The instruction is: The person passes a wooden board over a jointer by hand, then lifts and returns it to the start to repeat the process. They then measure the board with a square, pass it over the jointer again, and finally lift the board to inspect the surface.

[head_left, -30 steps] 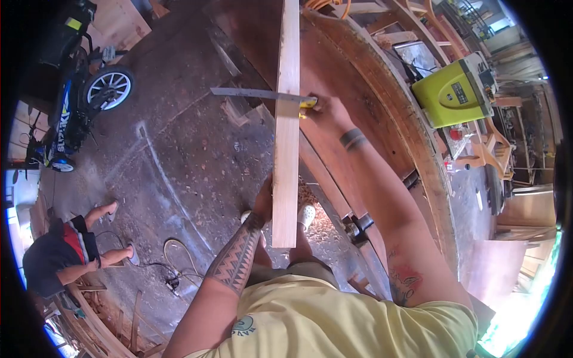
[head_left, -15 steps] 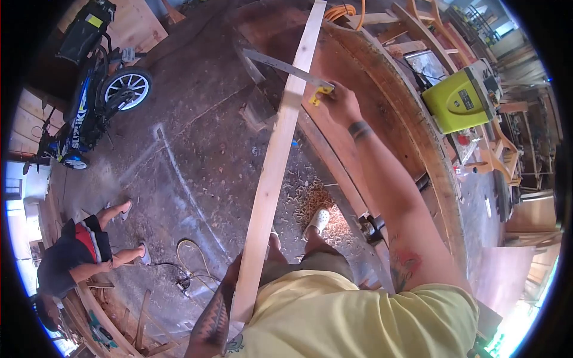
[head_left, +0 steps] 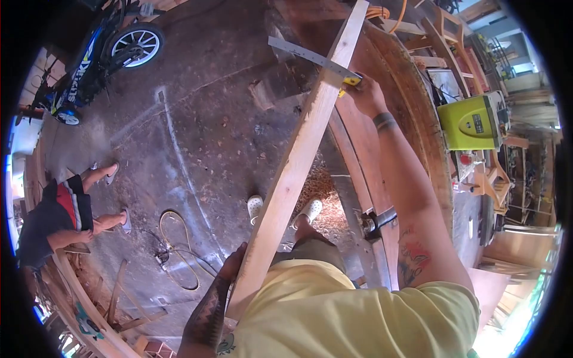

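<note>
A long, pale wooden beam (head_left: pixel 292 161) slants across the head view, its near end against my yellow shirt. My left hand (head_left: pixel 233 263) grips the beam's left edge near that end, some of its fingers hidden. Toward the far end, my right hand (head_left: pixel 367 95) is closed on a try square (head_left: pixel 296 51) with a yellow handle. The square's metal blade lies across the beam's upper face and sticks out past its left edge. The handle sits at the right edge, partly covered by my fingers.
A large curved wooden structure (head_left: pixel 412 113) runs along my right, with a lime-green box (head_left: pixel 471 124) beyond it. Wood shavings (head_left: pixel 325 209) lie by my feet. A motorbike (head_left: pixel 89 71), a looped hose (head_left: pixel 179 227) and another person (head_left: pixel 65 209) are at left.
The beam and my right hand with the square appear farther right in the view. The blade now lies nearer the beam's marked cross edge. The view itself has shifted.
</note>
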{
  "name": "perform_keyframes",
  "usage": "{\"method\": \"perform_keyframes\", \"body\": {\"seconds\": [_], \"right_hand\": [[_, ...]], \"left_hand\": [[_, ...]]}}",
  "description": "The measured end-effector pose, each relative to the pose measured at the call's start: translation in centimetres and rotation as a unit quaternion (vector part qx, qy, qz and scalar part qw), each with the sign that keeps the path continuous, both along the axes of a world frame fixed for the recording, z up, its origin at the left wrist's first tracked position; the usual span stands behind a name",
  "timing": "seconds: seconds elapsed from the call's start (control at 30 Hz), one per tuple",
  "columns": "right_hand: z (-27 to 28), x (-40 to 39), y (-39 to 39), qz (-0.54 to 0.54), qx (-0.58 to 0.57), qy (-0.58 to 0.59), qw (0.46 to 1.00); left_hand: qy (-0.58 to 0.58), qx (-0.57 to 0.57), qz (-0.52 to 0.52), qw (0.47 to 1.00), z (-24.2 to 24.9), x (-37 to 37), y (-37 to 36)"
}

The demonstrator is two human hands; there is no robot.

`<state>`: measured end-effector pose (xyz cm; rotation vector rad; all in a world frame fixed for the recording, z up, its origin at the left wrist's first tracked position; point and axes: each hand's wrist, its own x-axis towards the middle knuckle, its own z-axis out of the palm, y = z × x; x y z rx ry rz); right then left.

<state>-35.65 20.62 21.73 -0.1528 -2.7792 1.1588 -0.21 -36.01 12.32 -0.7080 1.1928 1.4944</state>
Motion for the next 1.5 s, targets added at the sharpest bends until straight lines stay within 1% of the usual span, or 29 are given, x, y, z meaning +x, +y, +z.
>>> {"method": "perform_keyframes", "body": {"seconds": [0.07, 0.13, 0.23, 0.33, 0.37, 0.53, 0.63, 0.7, 0.73, 0.8, 0.83, 0.87, 0.9, 0.93, 0.97, 1.0, 1.07, 1.1, 1.13, 1.17, 1.2, 1.23, 1.3, 1.37, 1.4, 1.5], "right_hand": [[2.4, 0.5, -1.4, -0.008, 0.023, -0.015, 1.0], [2.2, 0.2, -1.4, -0.004, 0.015, -0.009, 1.0], [2.5, 0.1, -1.5, 0.001, 0.003, -0.012, 1.0], [2.1, -0.1, -1.2, 0.002, -0.015, -0.012, 1.0], [1.7, -0.2, -1.0, 0.002, -0.022, -0.012, 1.0], [2.1, -0.3, -1.4, 0.013, 0.008, -0.001, 1.0], [1.9, -0.5, -1.7, 0.014, 0.035, 0.015, 0.999], [2.1, -0.1, -2.1, 0.002, 0.066, 0.021, 0.998], [-0.7, -0.9, -0.8, -0.01, -0.005, -0.004, 1.0], [1.6, 1.2, -2.9, -0.097, 0.03, -0.009, 0.995], [3.5, 2.0, -3.7, -0.153, 0.055, -0.073, 0.984], [4.4, 2.8, -3.5, -0.135, 0.005, -0.032, 0.99], [4.1, 2.9, -1.8, -0.119, -0.02, 0.008, 0.993], [4.4, 3.5, 0.6, -0.137, -0.235, 0.098, 0.957], [5.0, 4.2, 3.8, -0.12, -0.377, 0.151, 0.906], [6.5, 5.1, 6.5, -0.099, -0.509, 0.203, 0.831], [11.5, 10.9, 15.2, -0.144, -0.357, 0.214, 0.898], [15.9, 15.0, 18.1, -0.223, -0.116, 0.189, 0.949], [18.5, 18.9, 21.0, -0.241, -0.084, 0.207, 0.945], [17.6, 22.1, 27.3, -0.237, -0.112, 0.241, 0.934], [19.3, 26.1, 29.5, -0.304, -0.025, 0.233, 0.923], [21.1, 29.4, 31.3, -0.367, 0.06, 0.223, 0.901], [23.3, 34.4, 36.4, -0.402, 0.175, 0.195, 0.877], [26.4, 36.9, 38.5, -0.422, 0.235, 0.146, 0.863], [27.3, 37.4, 40.1, -0.425, 0.268, 0.149, 0.852], [29.2, 36.7, 44.8, -0.412, 0.338, 0.121, 0.838]], "left_hand": [[-0.012, 0.007, 0.017, 1.0, 0.1, 0.3, 0.0], [-0.02, 0.018, 0.044, 0.999, 1.2, -0.1, 0.6], [-0.032, 0.003, 0.028, 0.999, -0.9, 0.7, -0.4], [0.021, -0.022, -0.011, 0.999, -2.9, 1.2, -1.0], [0.017, -0.018, -0.013, 1.0, -3.2, 1.4, -1.3], [0.006, -0.012, -0.009, 1.0, -0.6, 0.1, -0.4], [0.009, -0.043, 0.0, 0.999, 2.2, -0.9, 0.8], [0.027, -0.055, -0.003, 0.998, 2.9, -2.5, 1.7], [0.039, -0.061, -0.002, 0.997, 3.1, -3.2, 1.9], [0.073, -0.075, -0.006, 0.994, 3.3, -5.2, 2.5], [0.091, -0.079, -0.013, 0.993, 3.6, -6.4, 3.1], [0.11, -0.085, -0.018, 0.99, 4.0, -7.6, 3.6], [0.13, -0.091, -0.022, 0.987, 4.7, -8.8, 4.0], [0.149, -0.101, -0.022, 0.983, 5.4, -10.0, 4.2], [0.17, -0.11, -0.021, 0.979, 6.2, -11.0, 4.3], [0.191, -0.118, -0.023, 0.974, 7.0, -12.2, 4.7], [0.235, -0.138, -0.026, 0.962, 8.7, -14.5, 5.1], [0.255, -0.148, -0.028, 0.955, 9.7, -15.7, 5.4], [0.278, -0.154, -0.034, 0.947, 10.7, -17.1, 6.0], [0.296, -0.163, -0.036, 0.94, 11.6, -18.1, 6.4], [0.315, -0.172, -0.035, 0.933, 12.7, -19.2, 6.6], [0.332, -0.184, -0.031, 0.925, 13.6, -20.3, 7.0], [0.361, -0.205, -0.025, 0.909, 15.5, -22.2, 7.7], [0.387, -0.229, -0.019, 0.893, 17.3, -23.5, 8.3], [0.398, -0.243, -0.016, 0.884, 18.1, -24.0, 8.6], [0.425, -0.272, -0.01, 0.863, 20.4, -25.0, 9.4]]}}
